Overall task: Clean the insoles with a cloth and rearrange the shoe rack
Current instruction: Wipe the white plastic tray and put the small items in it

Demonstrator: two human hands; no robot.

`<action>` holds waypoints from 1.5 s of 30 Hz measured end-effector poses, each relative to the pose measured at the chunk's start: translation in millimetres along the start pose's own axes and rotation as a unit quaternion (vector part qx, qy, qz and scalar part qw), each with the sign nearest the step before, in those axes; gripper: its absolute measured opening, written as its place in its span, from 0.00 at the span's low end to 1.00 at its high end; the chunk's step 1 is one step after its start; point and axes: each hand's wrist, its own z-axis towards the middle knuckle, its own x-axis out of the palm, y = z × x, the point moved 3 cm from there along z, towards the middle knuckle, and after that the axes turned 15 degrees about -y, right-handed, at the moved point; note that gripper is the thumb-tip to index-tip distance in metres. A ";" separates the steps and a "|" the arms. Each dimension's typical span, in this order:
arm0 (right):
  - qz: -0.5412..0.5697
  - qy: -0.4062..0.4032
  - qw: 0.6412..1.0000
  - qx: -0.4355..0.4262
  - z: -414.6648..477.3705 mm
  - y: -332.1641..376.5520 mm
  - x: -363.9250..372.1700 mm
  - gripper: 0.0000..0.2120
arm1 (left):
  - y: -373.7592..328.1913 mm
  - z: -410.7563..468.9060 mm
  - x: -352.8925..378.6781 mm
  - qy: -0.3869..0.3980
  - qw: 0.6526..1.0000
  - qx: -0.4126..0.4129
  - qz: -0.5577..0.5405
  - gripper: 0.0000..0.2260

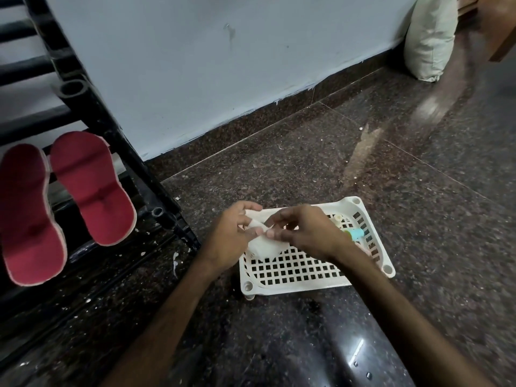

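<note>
Cloth, white and crumpled (261, 244), sits between my two hands just above the near-left corner of a cream plastic basket with a square-holed grid bottom (293, 270). My left hand (231, 238) has its fingers curled round the bunched part of the cloth, and my right hand (304, 233) pinches a loose edge of it with fingertips and thumb, so both hands are closed on the same piece of fabric. The basket rests flat on the dark speckled granite floor (418, 191), and along its right side, partly hidden behind my right wrist, lie a small turquoise object (356, 234) and a small cream cap-like piece (337, 219); I cannot tell what either of them is. Well apart to my left, two red insoles with pale cream edges (92, 188) lie side by side, touching along their inner edges, propped at a slant on the bars of a black plastic shoe rack (83, 88). The rack stands against a pale blue wall (195, 65) with a dark stone skirting at its foot. Far off at the upper right, a cream fabric sack or cushion (430, 37) leans upright against that wall, beside the edge of a brown wooden piece of furniture (499, 29).
</note>
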 end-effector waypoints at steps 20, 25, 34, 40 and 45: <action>-0.378 -0.075 0.918 -0.099 -13.6 21.5 47.4 0.11 | -3.6 25.0 27.6 -0.045 0.848 0.281 0.447 0.21; -0.394 -0.069 0.911 -0.098 -17.8 16.6 48.9 0.11 | 2.7 25.1 27.2 -0.080 0.872 0.235 0.422 0.19; -0.358 -0.060 0.928 -0.085 -15.0 3.4 45.6 0.12 | 8.9 23.4 21.9 -0.121 0.899 0.192 0.376 0.10; -0.232 -0.152 0.959 -0.057 -11.1 -10.6 39.2 0.11 | 7.8 23.8 19.8 -0.122 0.890 0.206 0.389 0.08; -0.135 -0.140 0.981 0.017 -18.6 -21.1 46.9 0.12 | 12.9 27.5 14.4 -0.154 0.925 0.161 0.307 0.05</action>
